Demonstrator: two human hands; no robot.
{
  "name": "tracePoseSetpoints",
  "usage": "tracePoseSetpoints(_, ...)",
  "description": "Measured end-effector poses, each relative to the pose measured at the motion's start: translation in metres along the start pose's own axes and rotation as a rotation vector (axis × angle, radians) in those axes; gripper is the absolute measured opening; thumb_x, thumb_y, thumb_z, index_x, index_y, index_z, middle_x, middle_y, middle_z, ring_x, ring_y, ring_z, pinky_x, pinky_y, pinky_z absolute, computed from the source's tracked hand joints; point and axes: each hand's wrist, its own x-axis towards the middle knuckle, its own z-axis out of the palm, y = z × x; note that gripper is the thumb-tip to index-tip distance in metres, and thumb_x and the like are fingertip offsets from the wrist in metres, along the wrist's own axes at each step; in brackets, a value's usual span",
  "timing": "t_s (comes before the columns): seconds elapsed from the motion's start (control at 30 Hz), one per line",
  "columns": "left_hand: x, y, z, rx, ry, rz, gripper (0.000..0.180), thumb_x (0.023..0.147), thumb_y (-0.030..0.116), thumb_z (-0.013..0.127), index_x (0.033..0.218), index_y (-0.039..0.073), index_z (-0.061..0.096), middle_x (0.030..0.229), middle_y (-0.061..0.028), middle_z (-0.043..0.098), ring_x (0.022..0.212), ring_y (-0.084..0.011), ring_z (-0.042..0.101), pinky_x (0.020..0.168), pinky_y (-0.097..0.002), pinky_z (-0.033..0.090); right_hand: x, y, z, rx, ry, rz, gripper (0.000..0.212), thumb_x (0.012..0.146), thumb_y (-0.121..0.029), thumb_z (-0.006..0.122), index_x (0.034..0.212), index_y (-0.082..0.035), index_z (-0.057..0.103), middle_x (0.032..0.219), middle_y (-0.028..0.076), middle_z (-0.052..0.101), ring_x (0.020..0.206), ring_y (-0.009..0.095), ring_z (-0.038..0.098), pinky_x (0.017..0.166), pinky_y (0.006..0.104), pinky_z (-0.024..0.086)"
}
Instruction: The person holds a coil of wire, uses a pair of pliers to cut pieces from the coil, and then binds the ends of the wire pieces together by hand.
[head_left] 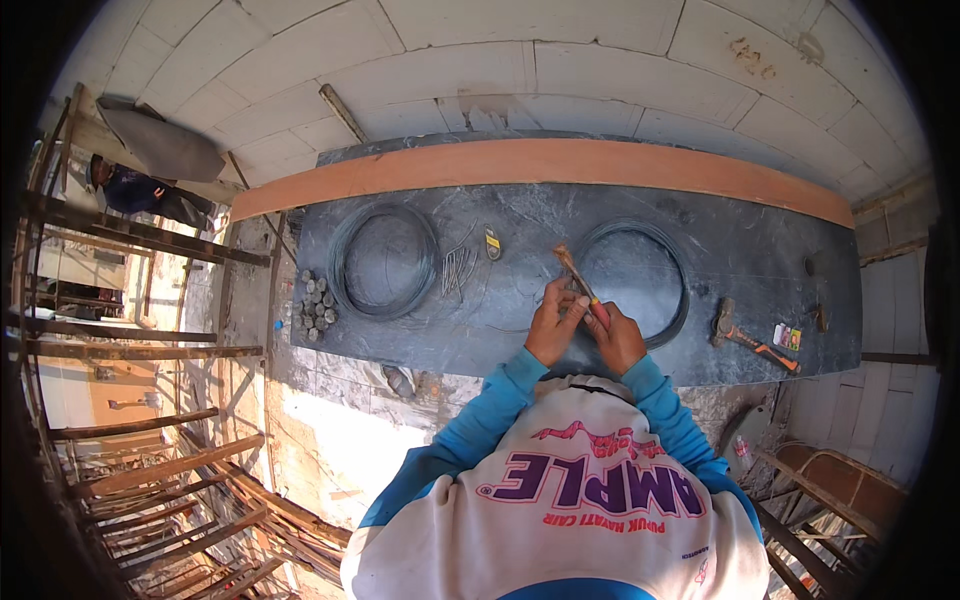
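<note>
My right hand (620,340) is closed round the red and yellow handle of a pair of pliers (565,262) with a rusty head, which points away over the table. Right beside it, my left hand (552,325) is closed, its fingers pinched together. A thin wire (508,329) sticks out leftward from those fingers. Just beyond my hands lies a coil of grey wire (684,290), partly hidden by them. Another wire coil (340,275) lies to the left, with a bunch of short cut wires (458,268) and a yellow and black tape measure (492,244) next to it.
The dark tabletop (540,210) has a long wooden board (520,162) along its far side. Several round grey pieces (315,308) cluster at its left end. A hammer (750,338) and a small packet (786,336) lie on the right. Another person (140,190) is far left.
</note>
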Motion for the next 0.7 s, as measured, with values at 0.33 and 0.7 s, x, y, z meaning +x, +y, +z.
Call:
tracePoseSetpoints(0.33,-0.010,-0.038,0.022,0.077,0.143,-0.033,0.015,0.097,0.017,0.049,0.104,0.005,0.055,0.070,0.0016,0.048,0.058,-0.0060,0.043,0.053,-0.0227,0.040,-0.008,0.075,-0.013,0.246,-0.191,0.065,0.035,0.092,-0.029,0.056,0.115,-0.002,0.054,0.079,0.012,0.063,0.068,0.022,0.063,0.062,0.0348,0.049)
tracePoseSetpoints(0.7,-0.041,-0.064,0.024,-0.269,0.263,-0.259,0.013,0.097,0.014,0.049,0.101,0.007,0.059,0.067,0.0057,0.043,0.055,-0.0036,0.034,0.048,-0.0206,0.030,0.021,0.262,-0.120,-0.018,0.292,0.209,0.043,0.090,-0.029,0.058,0.124,-0.002,0.052,0.083,0.012,0.062,0.070,0.025,0.060,0.062,0.0361,0.047)
